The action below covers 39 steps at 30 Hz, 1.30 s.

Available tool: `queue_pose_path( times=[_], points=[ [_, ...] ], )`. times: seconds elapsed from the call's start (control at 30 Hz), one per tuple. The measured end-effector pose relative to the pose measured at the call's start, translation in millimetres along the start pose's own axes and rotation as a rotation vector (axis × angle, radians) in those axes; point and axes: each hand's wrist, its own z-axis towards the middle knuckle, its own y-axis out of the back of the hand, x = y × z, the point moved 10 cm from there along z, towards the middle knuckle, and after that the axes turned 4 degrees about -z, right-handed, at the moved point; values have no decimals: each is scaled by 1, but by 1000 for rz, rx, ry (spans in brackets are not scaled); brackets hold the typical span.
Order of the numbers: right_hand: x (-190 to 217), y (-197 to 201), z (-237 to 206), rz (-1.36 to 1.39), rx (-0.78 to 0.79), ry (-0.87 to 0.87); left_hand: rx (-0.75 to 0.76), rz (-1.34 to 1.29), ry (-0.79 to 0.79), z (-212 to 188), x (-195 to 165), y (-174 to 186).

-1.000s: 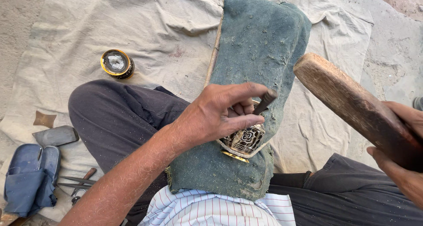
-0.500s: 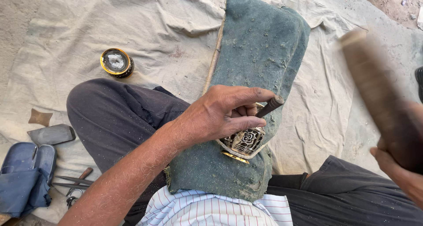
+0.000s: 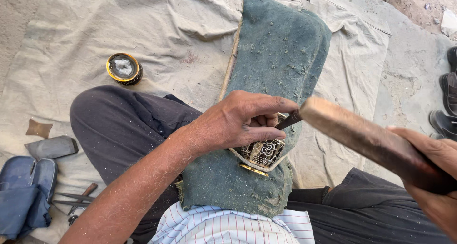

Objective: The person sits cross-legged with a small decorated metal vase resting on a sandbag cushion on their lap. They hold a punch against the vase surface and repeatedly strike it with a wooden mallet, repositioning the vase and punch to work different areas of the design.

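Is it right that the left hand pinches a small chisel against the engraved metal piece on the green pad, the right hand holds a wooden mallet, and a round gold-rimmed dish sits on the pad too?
Not quite. In the head view the gold-rimmed dish sits on the beige cloth, apart from the green pad. The rest holds: the left hand pinches the chisel at the engraved metal piece, and the right hand holds the wooden mallet.
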Motion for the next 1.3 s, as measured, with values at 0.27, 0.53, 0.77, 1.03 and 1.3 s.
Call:
queue_pose_path(
  times=[0.27, 0.53, 0.77, 1.03, 1.3],
  points=[
    [13, 4, -6, 4, 230, -470, 38, 60, 24, 3, 3, -3],
    [31, 25, -2, 162, 38, -373, 40, 39, -49, 5, -4, -2],
    [28, 34, -15, 189, -114, -335, 48, 39, -93, 8, -10, 1],
    [38, 39, -20, 212, -145, -242, 89, 54, -49, 8, -11, 0],
    [63, 55, -20, 19, -202, -249, 109, 65, -68, 10, -9, -2]
  ],
)
